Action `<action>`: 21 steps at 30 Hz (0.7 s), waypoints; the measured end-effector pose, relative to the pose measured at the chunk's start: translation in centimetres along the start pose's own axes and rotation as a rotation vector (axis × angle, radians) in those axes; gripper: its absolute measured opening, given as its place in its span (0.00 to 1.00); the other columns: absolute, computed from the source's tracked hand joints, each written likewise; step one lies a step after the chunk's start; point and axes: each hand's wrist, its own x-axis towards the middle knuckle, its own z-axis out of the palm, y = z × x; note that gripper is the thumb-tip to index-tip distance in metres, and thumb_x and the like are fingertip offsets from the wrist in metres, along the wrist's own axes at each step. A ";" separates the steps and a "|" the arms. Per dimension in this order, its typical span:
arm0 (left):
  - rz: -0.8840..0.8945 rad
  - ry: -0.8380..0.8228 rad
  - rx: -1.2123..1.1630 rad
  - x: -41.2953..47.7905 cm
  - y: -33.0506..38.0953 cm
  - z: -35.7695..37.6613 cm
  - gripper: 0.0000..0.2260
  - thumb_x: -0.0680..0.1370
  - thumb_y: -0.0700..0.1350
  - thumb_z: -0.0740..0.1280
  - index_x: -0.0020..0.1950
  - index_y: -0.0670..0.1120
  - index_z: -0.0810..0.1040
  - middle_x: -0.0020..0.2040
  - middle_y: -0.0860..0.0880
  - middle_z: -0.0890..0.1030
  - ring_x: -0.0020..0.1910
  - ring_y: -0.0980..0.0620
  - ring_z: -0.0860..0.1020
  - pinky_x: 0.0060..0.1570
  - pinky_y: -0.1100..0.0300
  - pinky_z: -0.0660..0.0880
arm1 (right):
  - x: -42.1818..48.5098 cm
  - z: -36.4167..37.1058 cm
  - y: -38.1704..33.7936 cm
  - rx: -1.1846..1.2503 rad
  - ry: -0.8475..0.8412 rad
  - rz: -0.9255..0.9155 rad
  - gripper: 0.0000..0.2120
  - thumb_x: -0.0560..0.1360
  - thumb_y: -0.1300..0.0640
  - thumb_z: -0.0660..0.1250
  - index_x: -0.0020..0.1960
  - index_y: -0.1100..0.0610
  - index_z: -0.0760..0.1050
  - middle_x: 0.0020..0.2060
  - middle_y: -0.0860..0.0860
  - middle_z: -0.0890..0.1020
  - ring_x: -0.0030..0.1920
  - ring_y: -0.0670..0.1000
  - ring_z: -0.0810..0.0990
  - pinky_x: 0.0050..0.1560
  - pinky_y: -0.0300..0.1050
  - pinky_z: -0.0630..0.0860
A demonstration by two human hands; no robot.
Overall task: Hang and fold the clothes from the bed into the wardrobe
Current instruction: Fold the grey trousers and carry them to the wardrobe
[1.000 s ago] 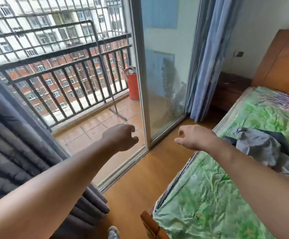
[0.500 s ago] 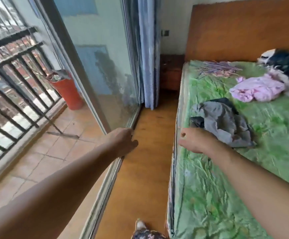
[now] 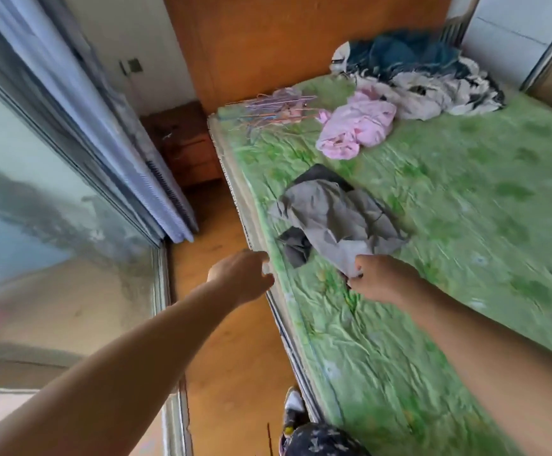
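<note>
A crumpled grey garment [image 3: 330, 218] lies near the left edge of the bed [image 3: 465, 225], which has a green sheet. My right hand [image 3: 380, 278] pinches the near edge of this grey garment. My left hand [image 3: 245, 274] hovers over the bed's edge with loosely curled fingers and holds nothing. Farther up the bed lie a pink garment [image 3: 357, 126], a heap of dark blue and white clothes [image 3: 416, 70] and a bundle of thin hangers [image 3: 274, 108]. A wardrobe door [image 3: 511, 31] shows at the top right.
A glass sliding door [image 3: 37, 199] and pale blue curtain [image 3: 110, 120] run along the left. A narrow strip of wooden floor [image 3: 228, 350] separates them from the bed. A wooden nightstand [image 3: 185, 143] stands by the headboard [image 3: 301, 37]. My shoe [image 3: 292, 409] is by the bed.
The view has swung right from the balcony onto the bed. My right hand has reached the grey garment and taken hold of its edge. My left hand has come to the bed's edge.
</note>
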 end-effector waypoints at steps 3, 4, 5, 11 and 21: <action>0.068 -0.045 0.031 5.6 0.4 -0.4 0.21 0.79 0.59 0.63 0.72 0.58 0.71 0.68 0.50 0.76 0.66 0.48 0.75 0.60 0.50 0.77 | 2.4 -0.7 1.5 0.024 0.007 0.096 0.16 0.77 0.42 0.63 0.59 0.51 0.75 0.55 0.55 0.81 0.55 0.58 0.80 0.54 0.50 0.79; 0.087 -0.065 0.047 7.3 0.6 -0.5 0.22 0.79 0.59 0.63 0.72 0.58 0.71 0.68 0.50 0.77 0.66 0.48 0.75 0.61 0.51 0.76 | 3.1 -0.8 1.9 0.038 0.005 0.128 0.16 0.77 0.42 0.62 0.59 0.50 0.74 0.56 0.55 0.81 0.55 0.58 0.80 0.53 0.50 0.78; 0.109 -0.090 0.068 8.9 0.8 -0.6 0.22 0.79 0.58 0.63 0.72 0.58 0.71 0.68 0.50 0.76 0.67 0.48 0.75 0.61 0.52 0.75 | 3.7 -1.0 2.3 0.055 0.003 0.159 0.16 0.77 0.42 0.62 0.59 0.50 0.74 0.56 0.54 0.81 0.55 0.58 0.80 0.53 0.49 0.78; 0.254 -0.188 0.144 18.3 2.3 -1.4 0.20 0.80 0.52 0.63 0.72 0.56 0.71 0.68 0.50 0.74 0.67 0.47 0.74 0.59 0.54 0.72 | 8.1 -1.0 4.4 0.128 -0.038 0.311 0.17 0.76 0.45 0.60 0.62 0.49 0.73 0.58 0.54 0.81 0.57 0.58 0.81 0.52 0.49 0.78; 0.453 -0.315 0.332 40.1 3.3 8.3 0.23 0.77 0.50 0.67 0.71 0.54 0.67 0.68 0.49 0.72 0.67 0.47 0.73 0.59 0.51 0.73 | 24.1 3.6 6.9 0.184 -0.049 0.502 0.25 0.77 0.52 0.66 0.72 0.52 0.64 0.63 0.55 0.76 0.62 0.60 0.78 0.53 0.51 0.76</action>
